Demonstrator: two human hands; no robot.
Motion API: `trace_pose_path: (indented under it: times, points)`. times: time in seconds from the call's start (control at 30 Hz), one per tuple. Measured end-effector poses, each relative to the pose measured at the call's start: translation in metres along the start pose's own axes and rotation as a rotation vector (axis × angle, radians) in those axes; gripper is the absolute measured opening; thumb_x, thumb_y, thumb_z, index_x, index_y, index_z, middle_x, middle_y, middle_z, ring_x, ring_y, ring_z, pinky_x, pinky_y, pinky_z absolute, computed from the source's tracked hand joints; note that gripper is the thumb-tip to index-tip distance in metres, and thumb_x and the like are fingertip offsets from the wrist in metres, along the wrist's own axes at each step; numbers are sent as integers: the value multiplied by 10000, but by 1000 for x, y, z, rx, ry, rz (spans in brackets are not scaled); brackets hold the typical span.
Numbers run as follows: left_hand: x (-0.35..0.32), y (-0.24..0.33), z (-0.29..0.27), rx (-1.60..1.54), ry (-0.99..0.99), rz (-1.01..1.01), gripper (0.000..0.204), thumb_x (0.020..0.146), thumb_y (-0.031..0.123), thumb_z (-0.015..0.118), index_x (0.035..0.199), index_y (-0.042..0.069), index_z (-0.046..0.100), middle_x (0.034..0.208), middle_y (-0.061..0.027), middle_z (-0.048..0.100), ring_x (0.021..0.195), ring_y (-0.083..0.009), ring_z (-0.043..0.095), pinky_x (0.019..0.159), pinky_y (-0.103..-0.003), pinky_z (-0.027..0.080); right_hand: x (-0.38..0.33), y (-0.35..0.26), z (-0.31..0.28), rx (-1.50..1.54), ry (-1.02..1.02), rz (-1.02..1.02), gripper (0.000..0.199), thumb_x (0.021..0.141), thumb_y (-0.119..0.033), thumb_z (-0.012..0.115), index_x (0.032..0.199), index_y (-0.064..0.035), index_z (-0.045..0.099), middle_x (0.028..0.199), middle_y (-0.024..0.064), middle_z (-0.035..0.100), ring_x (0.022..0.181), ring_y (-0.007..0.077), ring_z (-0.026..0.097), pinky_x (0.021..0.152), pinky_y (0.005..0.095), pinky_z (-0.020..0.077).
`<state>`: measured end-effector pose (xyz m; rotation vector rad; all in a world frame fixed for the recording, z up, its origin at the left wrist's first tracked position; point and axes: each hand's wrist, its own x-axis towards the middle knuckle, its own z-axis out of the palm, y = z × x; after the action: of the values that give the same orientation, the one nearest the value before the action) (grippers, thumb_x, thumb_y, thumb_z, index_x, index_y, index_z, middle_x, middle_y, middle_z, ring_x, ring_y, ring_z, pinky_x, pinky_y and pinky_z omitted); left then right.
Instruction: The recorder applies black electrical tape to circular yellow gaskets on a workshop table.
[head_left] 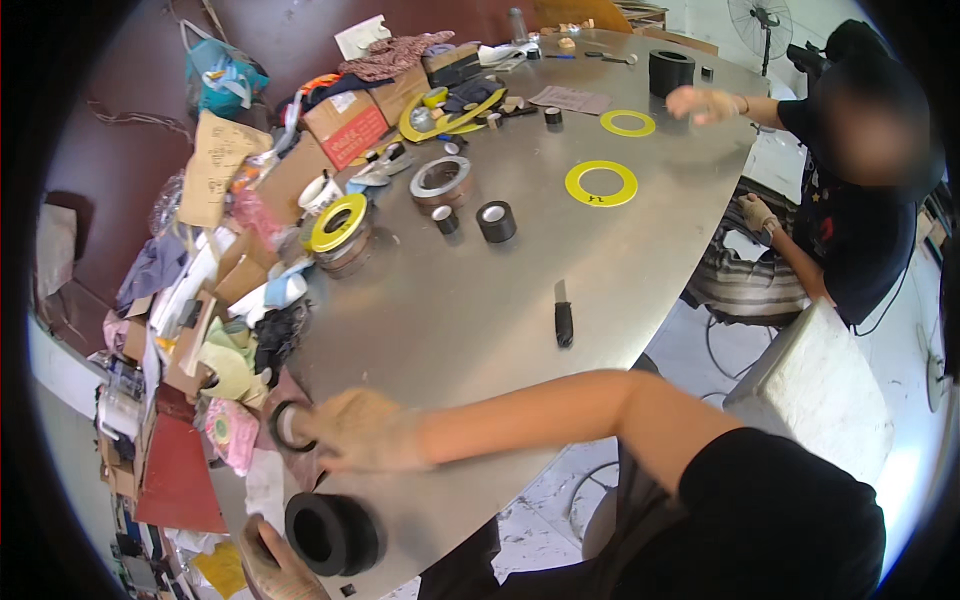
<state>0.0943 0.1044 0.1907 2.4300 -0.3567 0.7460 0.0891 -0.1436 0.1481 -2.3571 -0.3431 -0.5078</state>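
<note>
The right hand's (368, 430) grip is blurred, left of lower centre, so I cannot tell whether it grasps or merely touches the dark ring (276, 427) at its fingertips; the left hand (287, 574), at the lower-left edge, curls with its hold unclear. Largest first: the metal table (450, 300) spans the middle; the thick black roll (362, 537) sits lower left, just right of the left hand; the ring lies above that roll, at the right hand's left end.
</note>
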Motion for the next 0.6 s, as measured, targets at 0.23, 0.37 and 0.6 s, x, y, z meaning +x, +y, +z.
trace_pose_path:
  times: [0.23,0.37,0.6]
  points:
    - [87,152,238,-217,-410,630,402,927,293,684,1220,25,617,1324,-221,588,1284,-409,511,1098,-477,391,-158,135,-155,-293,450,310,368,827,-261,744,1106,-67,602,934,160,654,865,366,638,760,448,511]
    - [137,305,365,-49,-508,1035,438,922,362,651,1197,24,613,1334,-165,587,1254,-324,535,1048,-415,435,-168,180,-194,-309,435,420,399,827,-240,745,1142,-78,561,894,141,647,796,349,636,712,438,510]
    - [155,349,463,88,-844,915,525,843,448,698,1173,44,638,1172,-192,684,1115,-380,635,959,-437,488,-144,219,-215,-368,422,402,364,871,-262,703,1121,-88,503,860,136,641,801,364,633,689,476,481]
